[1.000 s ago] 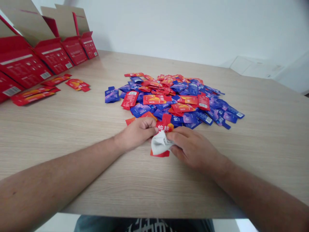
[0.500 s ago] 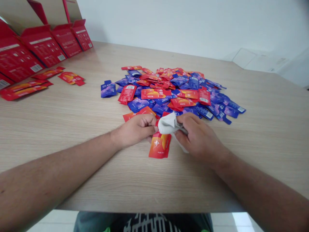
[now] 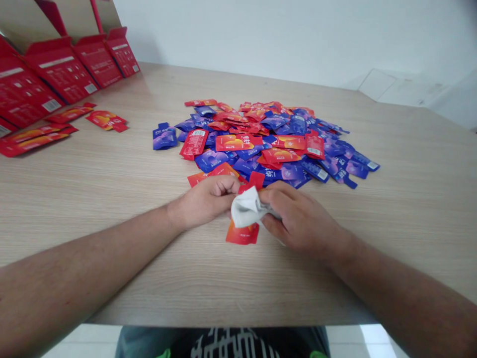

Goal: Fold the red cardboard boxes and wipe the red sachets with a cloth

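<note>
Right hand [image 3: 300,219] closed on white cloth [image 3: 246,209]; cloth shifted down over red sachet [image 3: 242,234] since earlier frame. Sachet pinched by curled left hand [image 3: 204,203], held between hands near desk's [image 3: 410,209] front edge, just before heap of red and blue sachets [image 3: 238,142].

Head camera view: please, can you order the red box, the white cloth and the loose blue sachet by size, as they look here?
1. The red box looks largest.
2. The white cloth and the blue sachet look alike in size; the cloth is nearer the camera, so I cannot rank them.
</note>
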